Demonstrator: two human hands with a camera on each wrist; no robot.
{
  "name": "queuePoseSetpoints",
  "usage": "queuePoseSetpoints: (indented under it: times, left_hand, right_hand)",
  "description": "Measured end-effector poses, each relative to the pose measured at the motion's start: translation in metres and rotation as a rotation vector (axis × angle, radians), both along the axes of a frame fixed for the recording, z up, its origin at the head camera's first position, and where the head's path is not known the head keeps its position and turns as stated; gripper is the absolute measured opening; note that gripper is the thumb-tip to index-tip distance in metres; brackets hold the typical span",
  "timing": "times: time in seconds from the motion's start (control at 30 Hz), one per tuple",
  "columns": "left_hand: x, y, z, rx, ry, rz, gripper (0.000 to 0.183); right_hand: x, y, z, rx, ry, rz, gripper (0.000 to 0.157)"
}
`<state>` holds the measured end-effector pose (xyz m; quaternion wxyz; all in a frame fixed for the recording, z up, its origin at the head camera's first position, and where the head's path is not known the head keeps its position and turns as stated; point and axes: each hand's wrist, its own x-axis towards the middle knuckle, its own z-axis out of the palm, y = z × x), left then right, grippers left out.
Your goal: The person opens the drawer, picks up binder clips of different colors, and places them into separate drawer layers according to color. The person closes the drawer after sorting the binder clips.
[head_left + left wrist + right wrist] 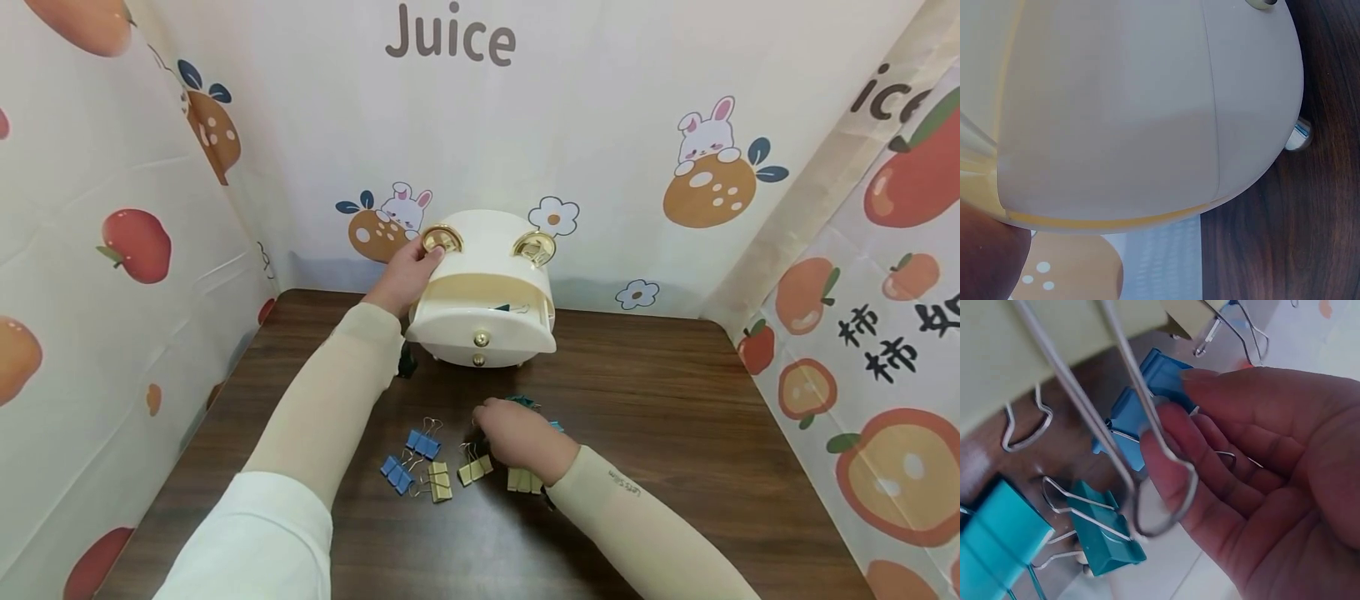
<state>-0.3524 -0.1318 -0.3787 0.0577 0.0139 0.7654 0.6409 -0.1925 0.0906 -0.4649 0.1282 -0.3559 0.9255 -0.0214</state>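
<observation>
A cream-white drawer box [487, 233] with two gold-rimmed round ears stands at the back of the table. Its upper drawer [482, 327] is pulled out, and a dark green clip [504, 307] lies inside. My left hand [405, 275] grips the box by its left ear, thumb in front. Low over the scattered clips, my right hand [521, 437] has its thumb and fingers curled at a blue binder clip [1169, 378], seeming to pinch it. Close by are teal binder clips [1107, 531] and a yellow binder clip [475, 471].
Left of the right hand lie two blue binder clips [423, 443] and another yellow binder clip [441, 482]. One more yellow clip [522, 481] is partly under the right wrist. A dark green object [407, 362] sits beside the left forearm. Printed curtains surround the wooden table [660, 433].
</observation>
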Motion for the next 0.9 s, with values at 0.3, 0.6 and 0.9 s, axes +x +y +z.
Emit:
queuePoseSetpoints:
  times: [0.3, 0.6, 0.9]
  left_hand:
    - [0.001, 0.0, 0.0, 0.0, -0.01, -0.005, 0.051]
    - [0.001, 0.0, 0.002, -0.001, 0.001, -0.002, 0.051]
    - [0.0, -0.001, -0.001, -0.008, 0.0, 0.0, 0.051]
  right_hand:
    - [0.001, 0.008, 0.013, -0.105, 0.053, 0.029, 0.019]
    - [0.007, 0.015, 0.032, -0.283, 0.08, 0.017, 0.017]
    - [0.017, 0.025, 0.054, -0.479, 0.124, -0.03, 0.009]
